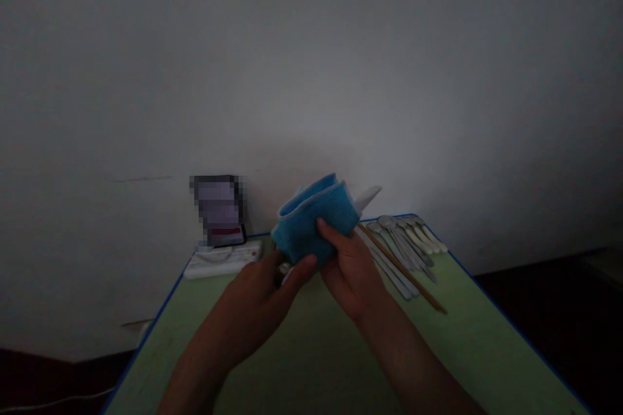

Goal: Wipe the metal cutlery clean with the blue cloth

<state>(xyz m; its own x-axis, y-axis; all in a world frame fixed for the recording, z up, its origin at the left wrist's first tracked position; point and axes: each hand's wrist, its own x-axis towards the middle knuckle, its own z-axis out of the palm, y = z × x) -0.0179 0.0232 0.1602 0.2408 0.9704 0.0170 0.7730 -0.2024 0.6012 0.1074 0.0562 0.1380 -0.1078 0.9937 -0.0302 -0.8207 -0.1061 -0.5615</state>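
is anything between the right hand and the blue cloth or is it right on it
Nothing visible: the right hand touches the blue cloth directly, its thumb lying on the near side. A pale pointed piece juts past the cloth's right edge, but not between the two; the cloth hides the rest of it.

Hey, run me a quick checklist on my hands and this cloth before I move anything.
1. Right hand gripping the blue cloth: ok.
2. Left hand at the cloth's lower edge: ok.
3. Pale tip pointing away from both hands: ok.
4. Full shape of whatever the tip belongs to: cannot tell, mostly hidden.
5. Chopsticks and spoons lying on the table: ok.
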